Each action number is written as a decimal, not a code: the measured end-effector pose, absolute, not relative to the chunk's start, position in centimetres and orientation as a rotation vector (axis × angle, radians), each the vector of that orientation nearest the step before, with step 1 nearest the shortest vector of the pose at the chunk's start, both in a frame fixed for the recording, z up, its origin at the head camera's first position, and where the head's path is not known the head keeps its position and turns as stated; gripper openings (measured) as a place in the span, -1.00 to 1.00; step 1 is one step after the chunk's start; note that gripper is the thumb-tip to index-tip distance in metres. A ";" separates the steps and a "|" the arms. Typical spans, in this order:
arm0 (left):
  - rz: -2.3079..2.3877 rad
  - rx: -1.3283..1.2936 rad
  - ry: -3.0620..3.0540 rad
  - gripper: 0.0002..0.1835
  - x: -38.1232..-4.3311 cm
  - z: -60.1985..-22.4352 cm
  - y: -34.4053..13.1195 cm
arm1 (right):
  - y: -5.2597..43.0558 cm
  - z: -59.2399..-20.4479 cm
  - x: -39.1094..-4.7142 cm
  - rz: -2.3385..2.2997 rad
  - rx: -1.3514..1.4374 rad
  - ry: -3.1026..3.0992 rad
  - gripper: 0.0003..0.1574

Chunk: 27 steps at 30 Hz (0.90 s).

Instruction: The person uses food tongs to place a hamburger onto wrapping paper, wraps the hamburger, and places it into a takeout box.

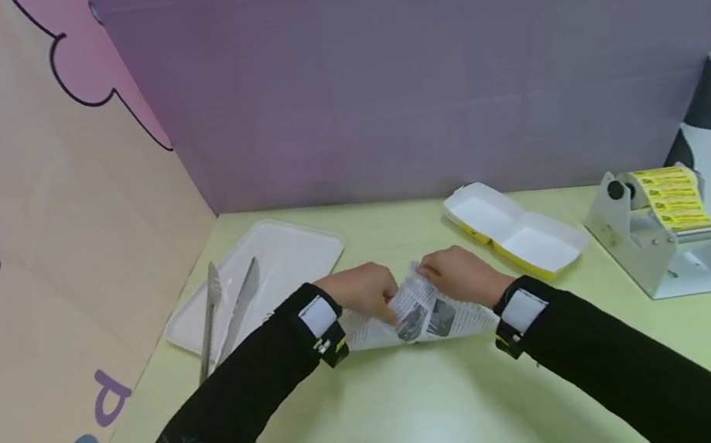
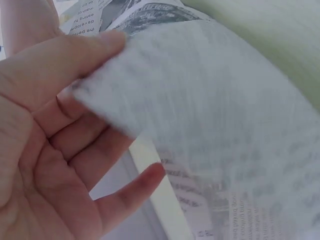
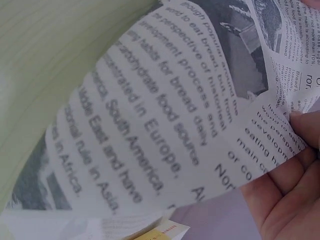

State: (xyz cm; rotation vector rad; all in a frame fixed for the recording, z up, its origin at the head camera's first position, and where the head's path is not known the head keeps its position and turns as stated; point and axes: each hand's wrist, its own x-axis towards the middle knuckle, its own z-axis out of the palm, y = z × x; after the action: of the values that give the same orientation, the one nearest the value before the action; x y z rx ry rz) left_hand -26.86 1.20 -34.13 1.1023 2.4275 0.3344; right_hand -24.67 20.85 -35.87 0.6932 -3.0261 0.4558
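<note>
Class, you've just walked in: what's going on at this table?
A person's left hand and right hand each pinch a white printed paper sheet, part of it lifted between them. It looks partly folded. An open white and yellow clamshell box lies beyond it, toward the right; a white rectangular tray lies toward the left.

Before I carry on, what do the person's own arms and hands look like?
The left sleeve and right sleeve are long and black. Each wrist carries a white rectangular patch and a small dark device with a touch of yellow. The left hand and right hand wear no gloves.
</note>
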 end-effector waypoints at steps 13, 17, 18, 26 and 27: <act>0.386 1.069 2.454 -0.79 -27.5 -34.4 1.1 | 20.3 -35.7 -25.4 0.363 0.653 -3.021 -0.74; 0.455 1.012 2.469 -0.70 -27.5 -34.6 0.9 | 20.1 -35.8 -25.5 0.373 0.644 -3.002 -0.75; 0.488 0.998 2.464 -0.61 -27.5 -34.6 0.8 | 20.1 -35.9 -25.5 0.372 0.643 -2.996 -0.76; 0.721 0.923 2.404 -0.08 -27.3 -34.9 0.4 | 20.1 -36.3 -25.8 0.373 0.631 -3.010 -0.75; 0.708 0.948 2.428 -0.13 -27.2 -34.8 0.5 | 20.1 -36.3 -25.8 0.378 0.625 -3.016 -0.75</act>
State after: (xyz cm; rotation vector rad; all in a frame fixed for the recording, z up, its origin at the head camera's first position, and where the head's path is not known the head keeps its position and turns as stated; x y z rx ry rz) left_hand -27.23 0.53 -34.84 0.9476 2.4280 0.7083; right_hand -25.79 20.14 -36.27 0.6253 -3.0159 0.3778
